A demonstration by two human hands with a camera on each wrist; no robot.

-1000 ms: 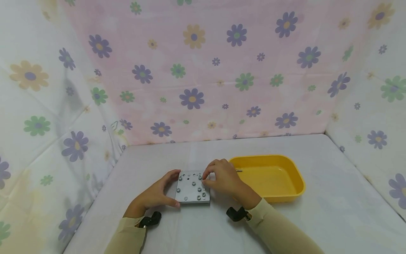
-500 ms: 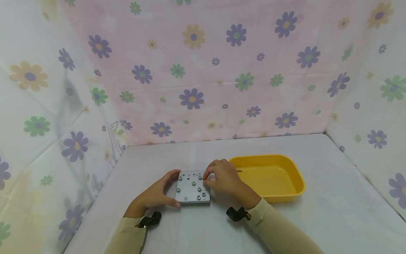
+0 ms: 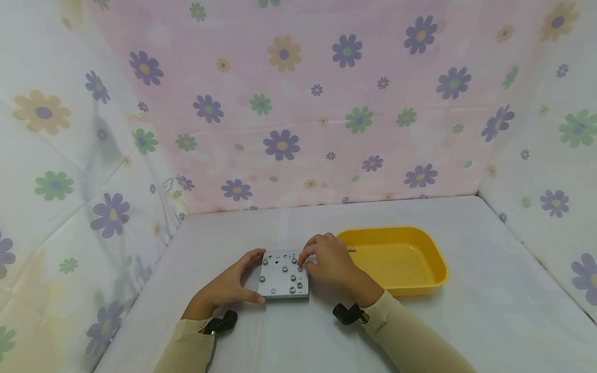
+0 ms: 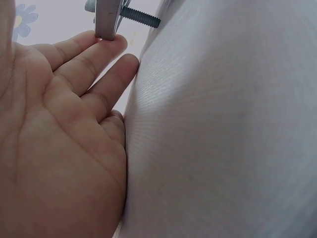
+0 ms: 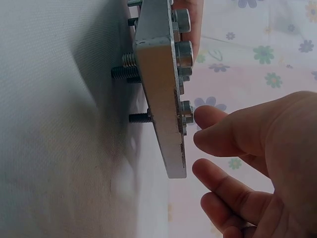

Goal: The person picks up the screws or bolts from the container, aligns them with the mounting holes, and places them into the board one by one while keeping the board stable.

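A flat square metal plate (image 3: 277,285) with several socket head screws stands raised over the white table in the head view. My left hand (image 3: 233,282) holds its left side, the index finger at the far corner and the thumb at the near one. In the left wrist view, fingertips (image 4: 116,43) touch the plate's edge beside a protruding threaded shank (image 4: 141,16). My right hand (image 3: 328,261) is over the plate's right edge. The right wrist view has its thumb and index finger just off a screw head (image 5: 186,108), nothing visible between them. Threaded shanks (image 5: 139,118) poke out below the plate.
A yellow tray (image 3: 440,280) stands right of the plate, close behind my right hand. A small metal pin or screw (image 3: 352,250) shows at its left side. Flowered cloth (image 3: 326,171) walls in the back and sides of the table (image 3: 298,342).
My right thumb has drawn back slightly from the plate's right side, and a screw head formerly hidden there is visible. The left hand and the plate have not moved.
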